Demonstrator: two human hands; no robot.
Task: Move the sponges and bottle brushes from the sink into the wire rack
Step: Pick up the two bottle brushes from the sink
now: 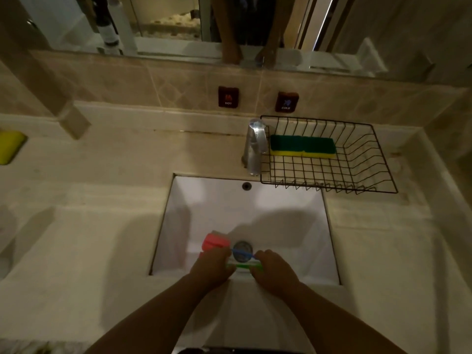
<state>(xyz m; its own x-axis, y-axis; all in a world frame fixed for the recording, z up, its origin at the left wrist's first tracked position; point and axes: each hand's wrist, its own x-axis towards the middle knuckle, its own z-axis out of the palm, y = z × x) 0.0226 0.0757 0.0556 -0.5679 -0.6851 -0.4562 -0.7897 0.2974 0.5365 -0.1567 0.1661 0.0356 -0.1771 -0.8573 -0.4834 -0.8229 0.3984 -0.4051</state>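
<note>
Down in the white rectangular sink by the drain, left hand and right hand apparently curled around blue-and-green-handled bottle brushes, pink sponge head alongside, black wire rack holding two green-and-yellow sponges.

Green-and-yellow sponges in black wire rack; pink brush in white sink

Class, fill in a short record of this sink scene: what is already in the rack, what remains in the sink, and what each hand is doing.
rack: wire rack right of the tap
in rack: two green-and-yellow sponges
in sink: pink brush head, blue handle, green handle
left hand: on the handles, grip unclear
right hand: on the handles, grip unclear
</note>
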